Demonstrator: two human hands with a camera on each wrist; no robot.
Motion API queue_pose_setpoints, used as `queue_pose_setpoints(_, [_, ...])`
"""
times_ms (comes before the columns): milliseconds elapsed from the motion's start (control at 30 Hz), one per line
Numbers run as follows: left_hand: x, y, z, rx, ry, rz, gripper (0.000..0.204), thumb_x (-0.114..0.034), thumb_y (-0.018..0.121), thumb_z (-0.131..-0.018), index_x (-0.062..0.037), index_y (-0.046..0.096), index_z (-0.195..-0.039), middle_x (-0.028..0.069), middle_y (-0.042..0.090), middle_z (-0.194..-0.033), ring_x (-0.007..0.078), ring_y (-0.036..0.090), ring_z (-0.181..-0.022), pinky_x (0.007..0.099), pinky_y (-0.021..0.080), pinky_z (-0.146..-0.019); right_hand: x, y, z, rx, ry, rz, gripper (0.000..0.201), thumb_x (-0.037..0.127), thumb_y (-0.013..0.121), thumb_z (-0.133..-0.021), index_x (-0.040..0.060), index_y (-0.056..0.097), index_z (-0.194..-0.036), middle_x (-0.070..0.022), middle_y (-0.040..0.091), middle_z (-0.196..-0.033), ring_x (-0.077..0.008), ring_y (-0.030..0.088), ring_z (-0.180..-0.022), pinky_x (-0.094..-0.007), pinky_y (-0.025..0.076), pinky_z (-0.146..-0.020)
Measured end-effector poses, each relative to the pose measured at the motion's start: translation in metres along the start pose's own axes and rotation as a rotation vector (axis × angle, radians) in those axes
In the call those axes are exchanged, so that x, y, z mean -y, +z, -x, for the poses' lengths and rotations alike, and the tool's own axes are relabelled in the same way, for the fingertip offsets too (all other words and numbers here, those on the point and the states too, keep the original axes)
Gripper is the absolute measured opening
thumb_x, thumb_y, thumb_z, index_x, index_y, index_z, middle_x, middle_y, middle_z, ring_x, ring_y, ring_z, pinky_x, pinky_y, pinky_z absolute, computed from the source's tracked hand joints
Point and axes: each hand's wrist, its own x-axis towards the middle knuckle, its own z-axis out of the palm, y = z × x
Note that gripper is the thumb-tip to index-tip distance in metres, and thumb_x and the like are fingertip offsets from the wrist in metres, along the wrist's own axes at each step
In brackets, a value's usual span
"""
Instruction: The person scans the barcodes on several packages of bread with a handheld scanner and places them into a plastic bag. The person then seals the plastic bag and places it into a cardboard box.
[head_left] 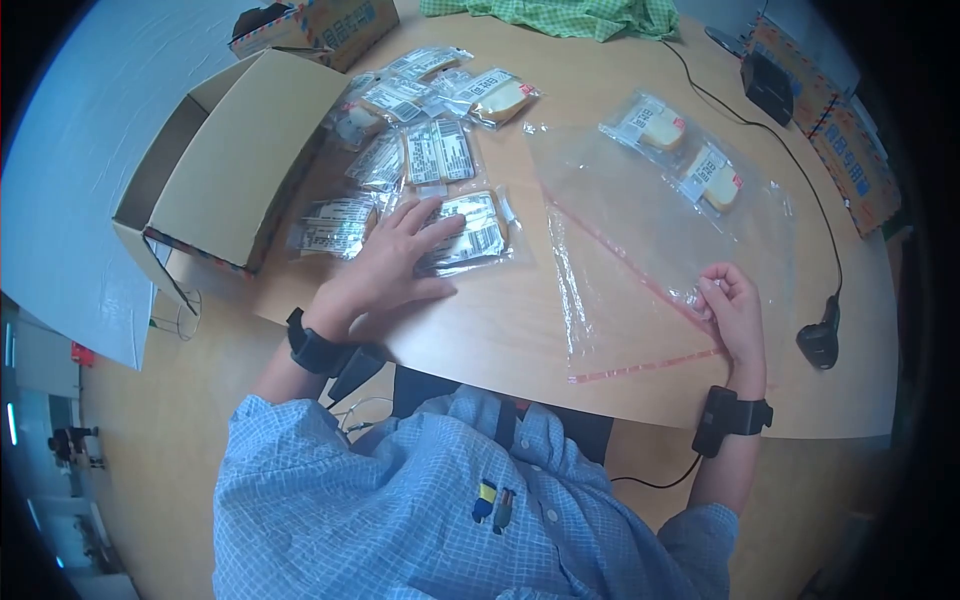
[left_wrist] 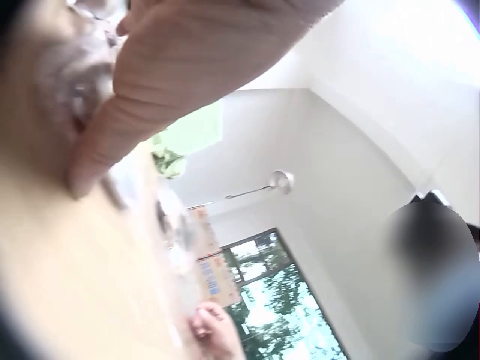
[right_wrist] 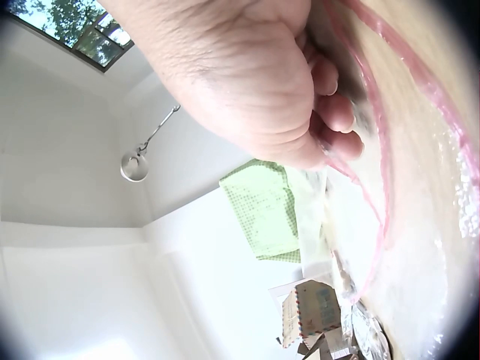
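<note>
My left hand (head_left: 392, 257) lies with spread fingers over a clear-wrapped bread packet (head_left: 482, 228), fingertips on its printed label. Another packet (head_left: 335, 226) sits just left of that hand. In the left wrist view the thumb (left_wrist: 105, 146) reaches down close to the tabletop. Over on the right, my right hand (head_left: 736, 312) pinches the pink-edged opening of a large clear plastic bag (head_left: 610, 320) between thumb and curled fingers. The right wrist view shows the bag's pink edge (right_wrist: 381, 135) running beside those fingers. Two bread packets, one upper (head_left: 655, 127) and one lower (head_left: 713, 178), lie within the bag's far part.
Several more bread packets (head_left: 437, 152) are heaped beyond the left hand. An open cardboard box (head_left: 250, 150) stands at left, with another box (head_left: 345, 35) behind. Green checked cloth (head_left: 560, 15) lies at the far edge. A black cable (head_left: 800, 155) runs down the right side.
</note>
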Motion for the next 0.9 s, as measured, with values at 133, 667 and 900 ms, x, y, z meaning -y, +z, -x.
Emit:
queue_pose_setpoints(133, [0.001, 0.003, -0.005, -0.074, 0.041, -0.024, 0.046, -0.014, 0.062, -0.078, -0.0110, 0.050, -0.122, 0.0207, 0.048, -0.123, 0.0326, 0.047, -0.113, 0.0383, 0.041, -0.091, 0.002, 0.000, 0.001, -0.001, 0.018, -0.037, 0.006, 0.005, 0.054, -0.085, 0.0022, 0.054, -0.090, -0.0003, 0.054, -0.065, -0.0029, 0.047, -0.053, -0.0151, 0.036, -0.044])
queue_pose_setpoints(667, [-0.072, 0.035, -0.088, 0.753, -0.546, 1.661, 0.029, -0.006, 0.051, -0.085, 0.0069, 0.049, -0.110, 0.0129, 0.060, -0.099, 0.0175, 0.062, -0.090, 0.0288, 0.050, -0.081, 0.006, -0.001, 0.004, 0.019, -0.006, -0.062, 0.007, 0.007, 0.056, -0.084, 0.0027, 0.055, -0.089, 0.0009, 0.056, -0.066, -0.0029, 0.048, -0.055, -0.0179, 0.039, -0.045])
queue_pose_setpoints(900, [-0.075, 0.066, -0.157, 0.926, -0.416, 1.809, 0.019, -0.002, 0.050, -0.085, 0.0035, 0.053, -0.103, 0.0129, 0.061, -0.092, 0.0183, 0.063, -0.084, 0.0303, 0.052, -0.077, 0.006, -0.004, 0.005, 0.030, 0.035, -0.077, 0.007, 0.009, 0.056, -0.085, 0.0043, 0.055, -0.090, 0.0027, 0.055, -0.069, -0.0005, 0.048, -0.056, -0.0154, 0.038, -0.042])
